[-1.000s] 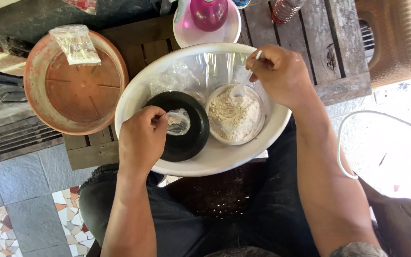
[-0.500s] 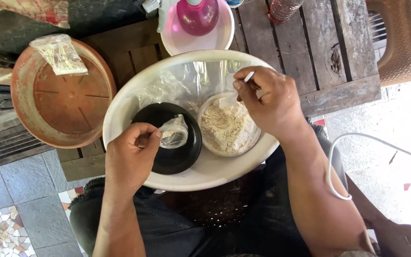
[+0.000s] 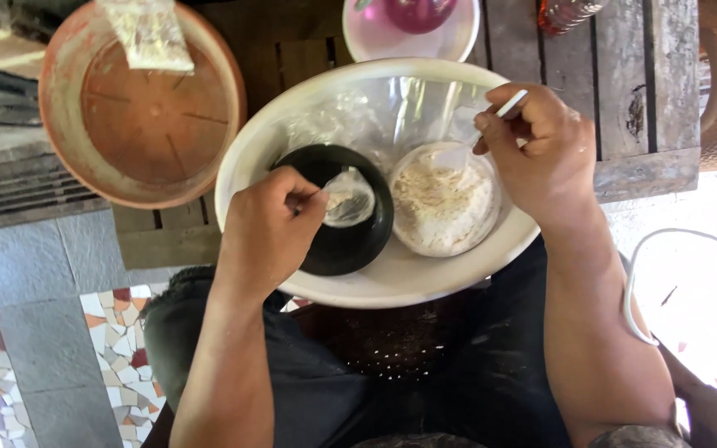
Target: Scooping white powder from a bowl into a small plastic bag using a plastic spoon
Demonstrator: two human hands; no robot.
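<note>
A large white basin (image 3: 392, 282) rests on my lap. Inside it sit a black bowl (image 3: 350, 245) and a clear container of pale powder (image 3: 440, 207). My left hand (image 3: 267, 232) pinches a small clear plastic bag (image 3: 348, 197) over the black bowl; a little powder lies in the bag. My right hand (image 3: 537, 153) holds a white plastic spoon (image 3: 491, 124) whose scoop end dips at the top edge of the powder container. Loose clear plastic (image 3: 375, 112) lines the far side of the basin.
A terracotta-coloured round tray (image 3: 139, 124) with a small filled plastic packet (image 3: 149, 33) stands on the wooden slat table (image 3: 624, 91) to the left. A pink bowl (image 3: 412, 33) holding a magenta object stands behind the basin. A white cable (image 3: 632, 282) loops at right. Tiled floor lies below left.
The view has shifted slightly. My right hand has lowered the spoon toward the powder container. My left hand still holds the small bag over the black bowl.
</note>
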